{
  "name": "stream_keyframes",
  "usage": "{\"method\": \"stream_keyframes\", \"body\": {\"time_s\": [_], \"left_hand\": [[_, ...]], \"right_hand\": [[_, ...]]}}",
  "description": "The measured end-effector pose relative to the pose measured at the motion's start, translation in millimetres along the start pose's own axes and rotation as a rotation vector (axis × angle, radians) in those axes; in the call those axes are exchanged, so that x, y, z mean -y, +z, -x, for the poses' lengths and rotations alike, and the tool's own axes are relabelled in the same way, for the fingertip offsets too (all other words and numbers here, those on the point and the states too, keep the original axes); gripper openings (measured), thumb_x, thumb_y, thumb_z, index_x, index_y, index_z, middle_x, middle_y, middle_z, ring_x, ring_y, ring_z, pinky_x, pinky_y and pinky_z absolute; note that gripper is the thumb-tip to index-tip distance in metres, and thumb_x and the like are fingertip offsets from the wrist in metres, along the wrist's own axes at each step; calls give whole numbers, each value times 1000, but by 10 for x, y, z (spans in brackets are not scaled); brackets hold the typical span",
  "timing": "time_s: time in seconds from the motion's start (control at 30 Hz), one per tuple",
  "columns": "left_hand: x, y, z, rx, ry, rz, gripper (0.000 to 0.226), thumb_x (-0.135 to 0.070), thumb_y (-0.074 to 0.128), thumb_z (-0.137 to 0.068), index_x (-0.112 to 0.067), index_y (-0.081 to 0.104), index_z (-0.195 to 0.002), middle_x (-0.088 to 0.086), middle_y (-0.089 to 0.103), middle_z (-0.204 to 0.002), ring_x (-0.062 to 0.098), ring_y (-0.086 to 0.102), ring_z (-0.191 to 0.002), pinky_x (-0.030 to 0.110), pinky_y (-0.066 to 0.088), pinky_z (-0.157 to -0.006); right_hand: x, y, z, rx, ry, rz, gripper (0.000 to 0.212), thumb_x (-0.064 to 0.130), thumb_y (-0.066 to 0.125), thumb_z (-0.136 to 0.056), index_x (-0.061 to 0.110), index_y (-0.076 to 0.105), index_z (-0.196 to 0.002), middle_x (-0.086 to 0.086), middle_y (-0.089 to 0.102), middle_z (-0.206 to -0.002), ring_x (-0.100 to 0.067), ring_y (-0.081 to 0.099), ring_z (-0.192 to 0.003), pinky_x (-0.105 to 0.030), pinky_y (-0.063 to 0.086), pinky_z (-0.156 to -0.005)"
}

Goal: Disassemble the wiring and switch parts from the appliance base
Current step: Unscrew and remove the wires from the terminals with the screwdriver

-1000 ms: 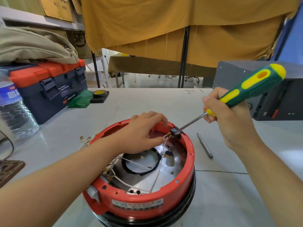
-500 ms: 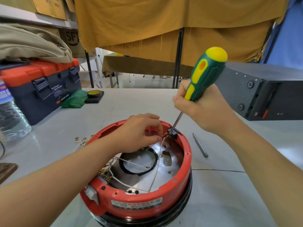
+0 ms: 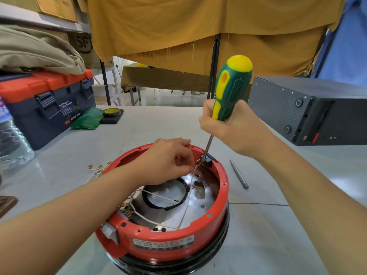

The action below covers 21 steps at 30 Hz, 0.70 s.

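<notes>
A round red appliance base [image 3: 164,244] with a black bottom ring sits open-side up at the table's middle. White wires [image 3: 185,205] cross its shiny metal floor. A small black switch block [image 3: 207,160] with brass terminals sits on the far rim. My right hand [image 3: 232,132] grips a green and yellow screwdriver [image 3: 230,90], held nearly upright with its tip on the black block. My left hand [image 3: 168,161] reaches into the base and pinches the white wire at the brass terminal beside the block.
A loose metal bit [image 3: 239,174] lies right of the base. Removed wires with brass connectors [image 3: 97,168] lie to its left. A blue and orange toolbox [image 3: 47,104], a water bottle [image 3: 12,139], a tape roll [image 3: 111,112] and a black metal case [image 3: 309,112] surround the work area.
My right hand swung the screwdriver from a low slant to nearly upright over the black block. My left hand's fingers closed in on the wire at the terminal.
</notes>
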<state>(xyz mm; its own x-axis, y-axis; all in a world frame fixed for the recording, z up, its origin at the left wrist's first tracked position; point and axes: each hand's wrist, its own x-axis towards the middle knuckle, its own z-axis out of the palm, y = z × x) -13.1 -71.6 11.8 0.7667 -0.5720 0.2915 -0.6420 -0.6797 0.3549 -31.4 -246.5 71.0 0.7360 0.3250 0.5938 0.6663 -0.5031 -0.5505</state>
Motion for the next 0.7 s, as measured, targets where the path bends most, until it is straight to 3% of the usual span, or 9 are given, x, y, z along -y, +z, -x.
{"method": "stream_keyframes", "body": {"time_s": [0.17,0.27,0.47,0.63,0.7], "left_hand": [[-9,-2,11,14,-22,-4,7,-27,67,-83,-21,71,-80,5,63,-119,-1,35,-121,28,30,-94],[-20,-12,17,32,-32,-7,7,-26,67,-83,-22,68,-78,2,62,-123,2,33,-134,37,29,-105],[-16,-7,15,66,-58,-28,8,-25,67,-82,-19,68,-76,1,49,-140,6,26,-141,50,27,-109],[-37,-9,21,80,-63,-32,10,-27,67,-82,-26,65,-72,1,44,-145,7,23,-142,51,24,-111],[-53,-15,19,101,-68,-53,15,-31,66,-83,-33,60,-69,1,36,-151,8,18,-143,52,18,-113]], "right_hand": [[-99,-26,6,-35,96,-170,28,14,54,-79,12,40,-55,8,33,-48,-6,33,-42,-13,28,-44],[-161,-57,41,-84,178,-291,28,18,53,-76,21,41,-51,4,38,-50,-5,32,-39,-16,29,-40],[-285,-80,112,-165,253,-470,23,13,51,-75,13,38,-56,3,37,-49,-11,24,-39,-20,21,-43],[-266,-80,135,-148,204,-419,25,17,53,-75,14,40,-54,1,37,-50,-11,29,-40,-19,25,-43],[-217,-79,133,-109,129,-330,26,19,53,-78,14,42,-55,8,38,-48,-6,33,-41,-16,30,-44]]}}
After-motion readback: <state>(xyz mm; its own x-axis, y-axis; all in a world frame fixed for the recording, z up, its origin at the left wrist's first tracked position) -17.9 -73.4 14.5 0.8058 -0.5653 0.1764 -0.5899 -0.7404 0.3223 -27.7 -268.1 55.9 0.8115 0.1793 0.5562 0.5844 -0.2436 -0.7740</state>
